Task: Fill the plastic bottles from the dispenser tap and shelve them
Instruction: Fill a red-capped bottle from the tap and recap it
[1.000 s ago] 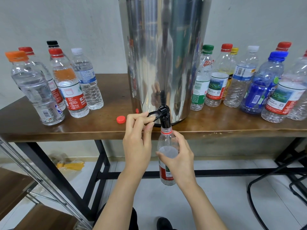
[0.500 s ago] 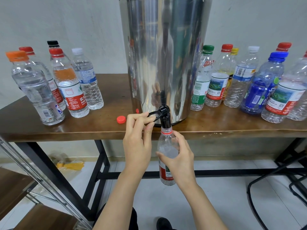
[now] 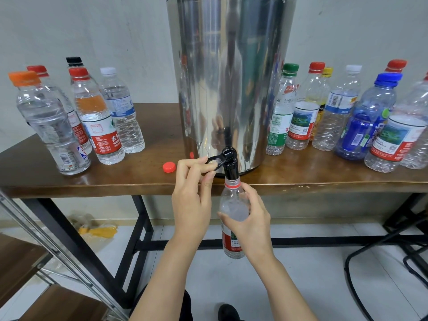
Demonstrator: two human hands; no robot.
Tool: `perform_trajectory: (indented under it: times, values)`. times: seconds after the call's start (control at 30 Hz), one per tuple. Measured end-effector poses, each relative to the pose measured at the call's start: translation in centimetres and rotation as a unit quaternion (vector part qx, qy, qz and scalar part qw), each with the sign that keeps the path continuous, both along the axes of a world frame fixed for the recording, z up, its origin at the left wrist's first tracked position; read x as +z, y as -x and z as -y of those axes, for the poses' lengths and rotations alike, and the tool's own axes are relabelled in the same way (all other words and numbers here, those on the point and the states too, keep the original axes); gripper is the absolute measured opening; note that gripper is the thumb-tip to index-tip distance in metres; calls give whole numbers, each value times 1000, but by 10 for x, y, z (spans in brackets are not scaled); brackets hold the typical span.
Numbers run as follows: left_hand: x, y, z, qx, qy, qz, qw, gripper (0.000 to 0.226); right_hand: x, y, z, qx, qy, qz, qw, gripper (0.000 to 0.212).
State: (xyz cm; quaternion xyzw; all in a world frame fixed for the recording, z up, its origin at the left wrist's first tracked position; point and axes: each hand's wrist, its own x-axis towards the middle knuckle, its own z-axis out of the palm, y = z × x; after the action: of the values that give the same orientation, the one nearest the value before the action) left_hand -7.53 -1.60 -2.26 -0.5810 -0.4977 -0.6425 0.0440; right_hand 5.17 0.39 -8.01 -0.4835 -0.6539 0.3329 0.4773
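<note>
A tall steel dispenser (image 3: 228, 84) stands on the wooden table (image 3: 324, 179). Its black tap (image 3: 229, 164) juts over the front edge. My left hand (image 3: 193, 193) pinches the tap's lever between thumb and fingers. Below the spout, my right hand (image 3: 249, 218) grips a clear bottle with a red label (image 3: 231, 242), its uncapped mouth pressed up against the spout. The water level inside stands near the bottle's shoulder. A loose red cap (image 3: 169, 167) lies on the table left of the tap.
Several capped bottles with water (image 3: 102, 121) stand at the table's left; several capped, empty-looking bottles (image 3: 368, 119) stand at its right. A metal-framed shelf with wooden boards (image 3: 34, 256) is at lower left. Black chair legs (image 3: 393, 242) are at lower right.
Both hands stay where they were. The water level in the held bottle has risen slightly.
</note>
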Motion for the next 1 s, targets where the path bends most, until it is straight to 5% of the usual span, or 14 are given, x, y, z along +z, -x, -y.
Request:
perform_trajectory:
  times: [0.67, 1.0]
  values:
    - [0, -1, 2, 5, -5, 0, 1000, 21, 0, 0, 0, 2, -1, -4, 1000, 81]
    - [3, 14, -3, -18, 5, -78, 997, 23, -1, 1, 1, -2, -6, -10, 1000, 80]
